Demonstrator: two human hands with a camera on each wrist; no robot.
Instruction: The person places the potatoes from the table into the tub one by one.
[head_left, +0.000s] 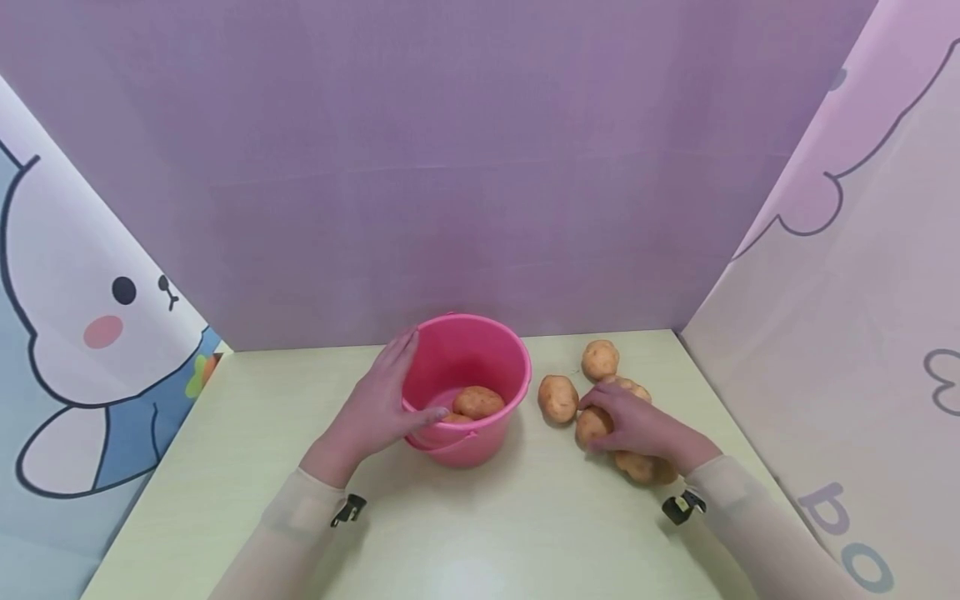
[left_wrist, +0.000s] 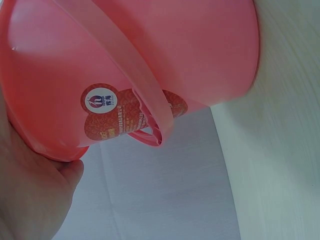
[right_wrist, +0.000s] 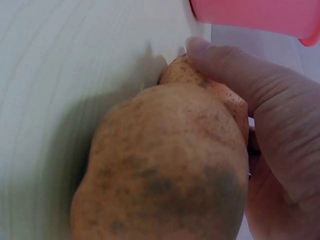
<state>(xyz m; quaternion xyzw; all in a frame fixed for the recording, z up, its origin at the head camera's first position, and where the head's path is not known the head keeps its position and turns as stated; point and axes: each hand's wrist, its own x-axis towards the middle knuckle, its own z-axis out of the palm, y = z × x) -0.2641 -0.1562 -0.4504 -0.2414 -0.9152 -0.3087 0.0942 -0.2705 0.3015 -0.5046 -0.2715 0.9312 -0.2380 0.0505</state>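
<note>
A pink bucket (head_left: 517, 367) stands upright on the table, with potatoes (head_left: 478, 402) inside; its lower inside is partly hidden by the near rim. My left hand (head_left: 382, 400) holds the bucket's rim at the left, the thumb on the near edge. In the left wrist view, the bucket's handle (left_wrist: 135, 60) hangs down across a printed label (left_wrist: 102, 107). To the right of the bucket, my right hand (head_left: 637, 425) grips a potato (head_left: 592, 427) between thumb and fingers. The right wrist view shows that potato (right_wrist: 182, 72) behind a nearer potato (right_wrist: 165, 165).
Around the right hand lie several potatoes: one (head_left: 558, 399) beside the bucket, one (head_left: 600, 360) farther back, others (head_left: 636, 467) partly under the hand. A pale table (head_left: 465, 533) carries everything. A purple wall (head_left: 465, 167) rises behind it, with printed panels (head_left: 862, 333) at the sides.
</note>
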